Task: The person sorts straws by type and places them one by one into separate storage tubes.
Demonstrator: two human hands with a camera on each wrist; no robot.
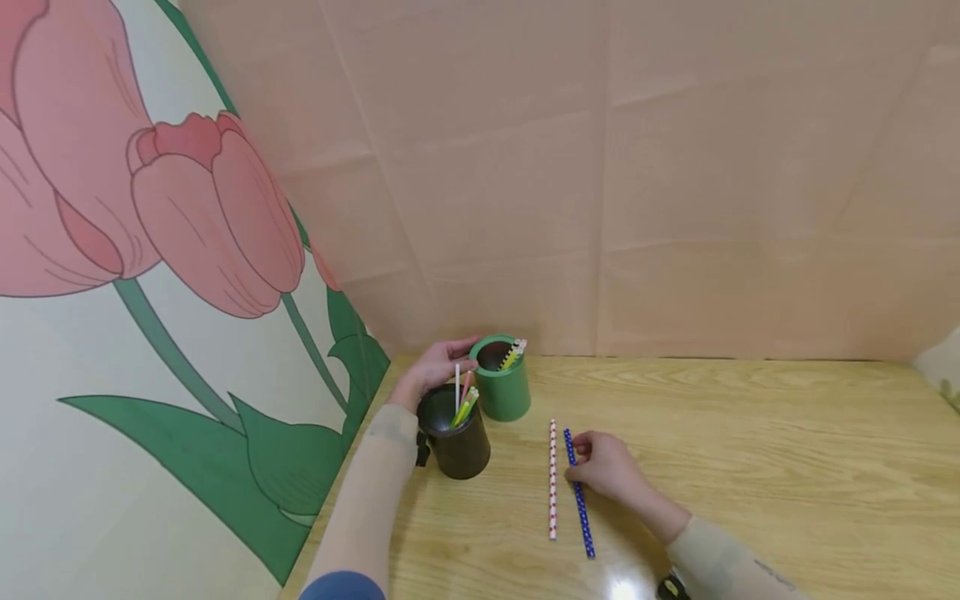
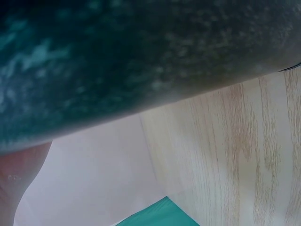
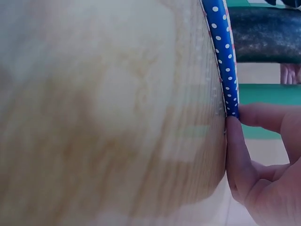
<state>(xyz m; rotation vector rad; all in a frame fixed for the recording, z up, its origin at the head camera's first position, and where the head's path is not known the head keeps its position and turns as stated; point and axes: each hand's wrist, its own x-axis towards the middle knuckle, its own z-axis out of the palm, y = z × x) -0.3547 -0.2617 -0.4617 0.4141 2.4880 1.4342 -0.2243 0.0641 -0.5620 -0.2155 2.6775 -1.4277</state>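
In the head view my right hand (image 1: 606, 467) pinches a blue paper straw (image 1: 585, 525) with white dots, which lies along the table. The right wrist view shows its thumb and forefinger on the dotted straw (image 3: 221, 42). Just left of it lies a white straw (image 1: 552, 500) with red dots. My left hand (image 1: 435, 364) holds the left side of a green cup (image 1: 506, 396), thumb near the front and fingers toward the back of the rim. Yellow-and-black patterned sticks (image 1: 512, 357) lean inside this cup. The left wrist view hides most of the left hand.
A black cup (image 1: 461, 454) stands in front of the green one, beside my left forearm, holding several thin coloured sticks (image 1: 465, 408). The wooden table (image 1: 787, 450) meets a beige covering (image 1: 675, 250) behind and a tulip-painted wall (image 1: 225, 358) at left.
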